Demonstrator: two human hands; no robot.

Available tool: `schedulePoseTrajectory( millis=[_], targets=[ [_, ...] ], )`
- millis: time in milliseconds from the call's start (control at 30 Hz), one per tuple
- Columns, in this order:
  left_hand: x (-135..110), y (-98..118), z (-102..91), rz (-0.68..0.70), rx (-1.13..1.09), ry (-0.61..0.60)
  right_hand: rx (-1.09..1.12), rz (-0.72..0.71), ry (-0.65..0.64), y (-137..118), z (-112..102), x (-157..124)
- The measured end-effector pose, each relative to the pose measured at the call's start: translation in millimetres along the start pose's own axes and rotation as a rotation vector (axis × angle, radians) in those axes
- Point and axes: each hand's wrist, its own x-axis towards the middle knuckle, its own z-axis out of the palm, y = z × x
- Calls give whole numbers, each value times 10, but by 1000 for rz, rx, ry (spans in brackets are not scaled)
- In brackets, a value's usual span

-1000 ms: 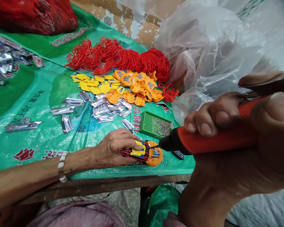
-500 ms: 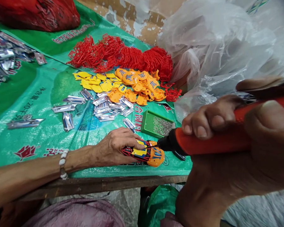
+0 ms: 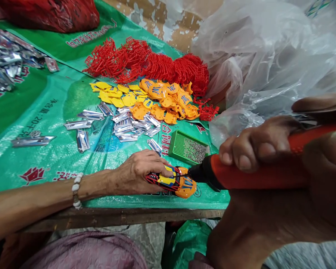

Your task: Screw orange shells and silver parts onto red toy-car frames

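Observation:
My left hand [image 3: 141, 171] is closed around the rear of a toy car [image 3: 186, 186] with an orange front, a yellow top panel and red bars, pressing it against the green sheet near the table's front edge. In my right hand [image 3: 257, 144] is an orange-red electric screwdriver [image 3: 252, 172] with a black nose. Its thin bit meets the car around the join between the yellow panel and the orange front; the exact contact point is too small to make out. Just behind the car stands a green tray [image 3: 175, 147] holding many small metal screws [image 3: 194, 150].
Beyond lie orange shells [image 3: 159, 97], yellow panels [image 3: 112, 95], red plastic frames [image 3: 156, 67] and silver pieces [image 3: 124, 127]. More silver parts [image 3: 8, 59] are heaped at far left, near a red bag [image 3: 50, 15]. Clear plastic bags [image 3: 263, 52] bulge at back right.
The view has shifted slightly. The screwdriver stays at the car's upper side, its body a little lower in view. My left hand keeps its hold on the toy car.

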Motion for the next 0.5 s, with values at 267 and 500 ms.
schedulePoseTrajectory(
  millis=[267,500],
  targets=[
    [5,-4,1,5,3,0,39,8,35,18,40,5],
    [-1,3,14,-12,-18,13,144,63,23,2,33,8]
  ],
)
